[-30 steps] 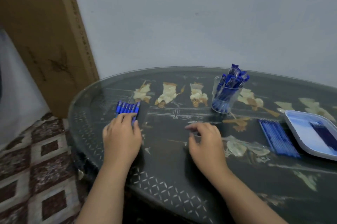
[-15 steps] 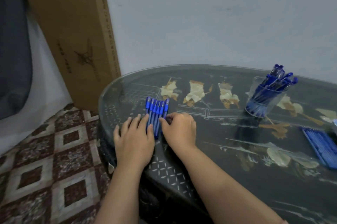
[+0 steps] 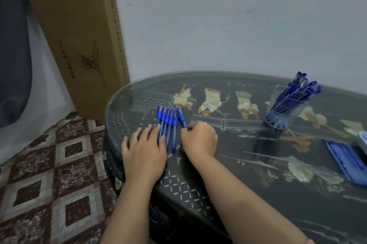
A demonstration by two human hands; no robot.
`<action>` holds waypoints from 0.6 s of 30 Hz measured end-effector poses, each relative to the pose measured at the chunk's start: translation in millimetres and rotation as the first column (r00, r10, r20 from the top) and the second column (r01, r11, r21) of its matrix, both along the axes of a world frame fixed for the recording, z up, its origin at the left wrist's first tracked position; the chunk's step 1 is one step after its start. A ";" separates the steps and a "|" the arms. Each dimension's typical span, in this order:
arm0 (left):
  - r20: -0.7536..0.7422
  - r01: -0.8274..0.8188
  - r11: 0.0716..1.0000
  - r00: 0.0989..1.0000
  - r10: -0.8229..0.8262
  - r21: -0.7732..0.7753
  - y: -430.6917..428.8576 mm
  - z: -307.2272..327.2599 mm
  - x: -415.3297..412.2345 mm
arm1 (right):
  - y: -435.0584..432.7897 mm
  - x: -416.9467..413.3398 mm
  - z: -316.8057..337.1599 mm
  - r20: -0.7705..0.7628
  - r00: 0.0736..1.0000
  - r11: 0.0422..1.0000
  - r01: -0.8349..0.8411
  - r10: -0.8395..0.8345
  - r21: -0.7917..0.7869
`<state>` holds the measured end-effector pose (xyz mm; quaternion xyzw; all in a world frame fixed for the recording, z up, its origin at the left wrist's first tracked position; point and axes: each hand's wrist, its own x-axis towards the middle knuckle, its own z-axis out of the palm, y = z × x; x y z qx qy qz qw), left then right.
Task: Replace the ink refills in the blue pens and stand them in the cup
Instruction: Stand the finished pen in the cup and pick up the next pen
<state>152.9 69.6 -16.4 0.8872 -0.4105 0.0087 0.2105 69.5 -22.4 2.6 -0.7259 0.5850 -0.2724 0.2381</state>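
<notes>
Pinching 1 blue pen [image 3: 181,117], right hand [image 3: 200,138] fingers curl; left hand [image 3: 145,150] lies flat touching 5 pens [image 3: 168,124].

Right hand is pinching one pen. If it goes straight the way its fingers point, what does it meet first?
Most likely the row of blue pens just left of it, where the left hand rests; the gap looks small, though depth is unclear.

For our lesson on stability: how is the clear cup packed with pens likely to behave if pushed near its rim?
The cup probably tips easily: its pens lean right and stick out above the rim. On the smooth glass tabletop it may slide first.
</notes>
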 end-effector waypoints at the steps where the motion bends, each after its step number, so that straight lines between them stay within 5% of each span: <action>1: -0.002 -0.002 1.000 1.000 0.002 -0.001 0.4 0.1 -0.2 | -0.6 -2.5 0.3 0.015 1.000 1.000 -0.003 0.002 0.011; 7: -0.038 0.004 0.999 0.999 -0.006 -0.037 2.0 3.2 1.5 | -3.3 -33.9 -2.5 0.153 0.988 0.999 -0.028 0.022 0.039; 14: -0.054 0.014 0.981 0.998 -0.025 -0.195 1.4 13.5 -3.5 | -9.7 -128.1 -4.0 0.241 0.965 0.986 -0.069 0.105 -0.152; 18: 0.017 0.212 0.915 0.975 -0.219 -0.342 -14.1 26.2 -39.7 | -15.6 -192.9 2.3 0.152 0.976 0.958 -0.109 0.153 -0.264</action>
